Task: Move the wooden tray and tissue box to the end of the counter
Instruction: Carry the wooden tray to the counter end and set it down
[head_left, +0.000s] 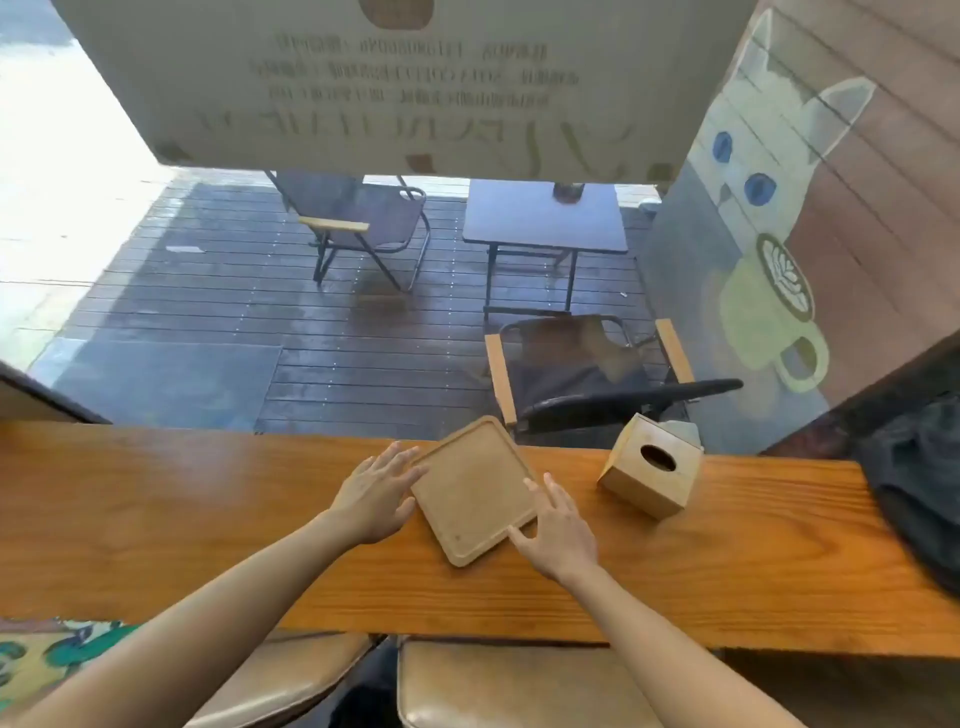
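A square wooden tray (470, 483) with a raised rim lies flat and turned at an angle on the long wooden counter (208, 519), near its middle. My left hand (376, 496) rests with spread fingers against the tray's left edge. My right hand (558, 530) touches the tray's right edge and near corner, fingers apart. Neither hand has closed around it. To the right stands a cube-shaped wooden tissue box (649, 470) with an oval hole on top, close to the window glass and apart from both hands.
A dark bag or cloth (919, 483) lies at the counter's right end. A window with a cat decal runs behind the counter; chairs and a table stand outside. Two cushioned stools (519, 686) sit below the near edge.
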